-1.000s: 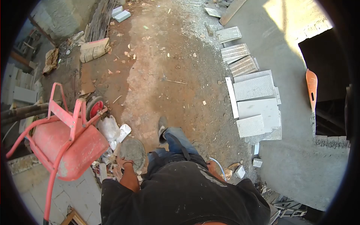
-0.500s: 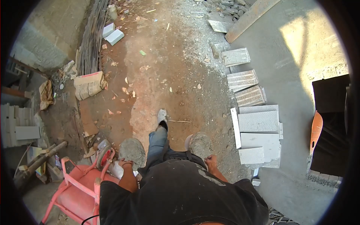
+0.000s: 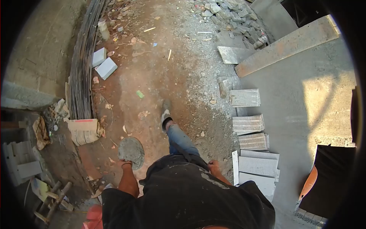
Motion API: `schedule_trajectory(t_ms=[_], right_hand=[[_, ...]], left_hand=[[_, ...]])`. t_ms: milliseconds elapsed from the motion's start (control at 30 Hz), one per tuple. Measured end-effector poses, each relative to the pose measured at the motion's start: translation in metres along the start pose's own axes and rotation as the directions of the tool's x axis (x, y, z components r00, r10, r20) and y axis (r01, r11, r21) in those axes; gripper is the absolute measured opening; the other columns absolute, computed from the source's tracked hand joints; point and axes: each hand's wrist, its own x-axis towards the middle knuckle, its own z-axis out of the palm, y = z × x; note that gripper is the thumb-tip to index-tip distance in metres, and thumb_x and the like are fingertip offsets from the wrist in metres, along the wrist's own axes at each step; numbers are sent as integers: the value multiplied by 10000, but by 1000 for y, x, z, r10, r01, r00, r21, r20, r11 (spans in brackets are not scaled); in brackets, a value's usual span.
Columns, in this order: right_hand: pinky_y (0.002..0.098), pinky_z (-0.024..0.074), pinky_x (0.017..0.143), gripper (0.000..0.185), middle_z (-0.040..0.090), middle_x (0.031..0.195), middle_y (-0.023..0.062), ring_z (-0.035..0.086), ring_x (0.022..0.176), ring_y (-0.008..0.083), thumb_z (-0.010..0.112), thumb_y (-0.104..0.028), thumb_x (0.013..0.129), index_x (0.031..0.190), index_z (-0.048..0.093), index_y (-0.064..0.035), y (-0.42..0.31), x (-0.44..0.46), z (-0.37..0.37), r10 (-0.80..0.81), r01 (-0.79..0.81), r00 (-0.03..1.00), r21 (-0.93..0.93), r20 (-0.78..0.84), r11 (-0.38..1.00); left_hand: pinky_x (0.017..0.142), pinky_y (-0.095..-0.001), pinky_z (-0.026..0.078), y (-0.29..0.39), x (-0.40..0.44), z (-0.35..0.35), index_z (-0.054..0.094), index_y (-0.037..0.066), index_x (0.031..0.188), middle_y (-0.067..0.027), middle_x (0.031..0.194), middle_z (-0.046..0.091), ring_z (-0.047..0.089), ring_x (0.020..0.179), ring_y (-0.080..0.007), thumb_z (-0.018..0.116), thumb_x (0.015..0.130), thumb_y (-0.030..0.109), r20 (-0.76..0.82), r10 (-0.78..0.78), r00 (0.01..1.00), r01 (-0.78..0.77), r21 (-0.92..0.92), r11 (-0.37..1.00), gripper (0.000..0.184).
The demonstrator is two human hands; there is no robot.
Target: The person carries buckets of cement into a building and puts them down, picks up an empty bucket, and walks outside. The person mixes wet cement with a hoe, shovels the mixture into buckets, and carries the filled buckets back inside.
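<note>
My left hand point(image 3: 125, 163) is closed at the near edge of a round bucket of wet grey mortar point(image 3: 131, 152), which hangs low over the dirt beside my left leg. The mortar fills it nearly to the rim. At my right hip, my right hand point(image 3: 214, 166) is curled shut. The second bucket of mortar, seen in its grip a moment earlier, is now hidden by my body or the ground's similar colour. One shoe point(image 3: 166, 114) shows ahead on the dirt path point(image 3: 148, 68).
Stacked tiles point(image 3: 259, 162) line the right side, by a grey concrete floor point(image 3: 282, 103) and a plank point(image 3: 286, 45). Rubble point(image 3: 232, 15) lies ahead right. Long thin rods point(image 3: 82, 65), white blocks point(image 3: 106, 68) and a paper sack point(image 3: 84, 130) border the left; a red chair point(image 3: 93, 217) is behind.
I have walked forward along the path. The left bucket has swung forward, the right one has gone out of sight, and the red chair has slid back toward the lower edge.
</note>
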Motion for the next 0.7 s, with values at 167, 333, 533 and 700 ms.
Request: schedule_trajectory(t_ms=[167,333,533,700], right_hand=[[355,436,581,104,555,621,106,528,608,203,611,-81,652,652,545,0,-163,122,-6,102,-102,994,6,37,995],[267,428,514,140,590,620,90,546,567,138,657,-105,619,645,549,-20,-200,277,-6,146,-142,989,164,-13,976],[286,437,546,181,518,620,73,511,593,153,670,-75,642,655,499,-19,-380,390,-27,263,-275,959,-113,-105,955],[304,448,558,145,489,607,75,507,593,169,651,-37,613,650,512,-25,-470,553,-31,478,-400,849,866,226,300]], left_hand=[[554,-365,301,5,-27,185,359,170,742,-24,823,306,306,687,-202,432,592,226,-30,89,996,-88,45,995,177],[512,-332,305,14,-130,358,403,149,755,-53,814,381,326,624,-196,417,630,172,-60,-9,998,11,32,999,128],[495,-338,309,10,-138,555,408,131,684,-55,655,388,348,576,-203,419,641,115,-50,40,998,-36,66,997,47],[547,-406,346,-18,-119,757,422,94,685,-76,881,399,382,752,-253,417,605,202,-9,75,997,-74,100,992,134]])
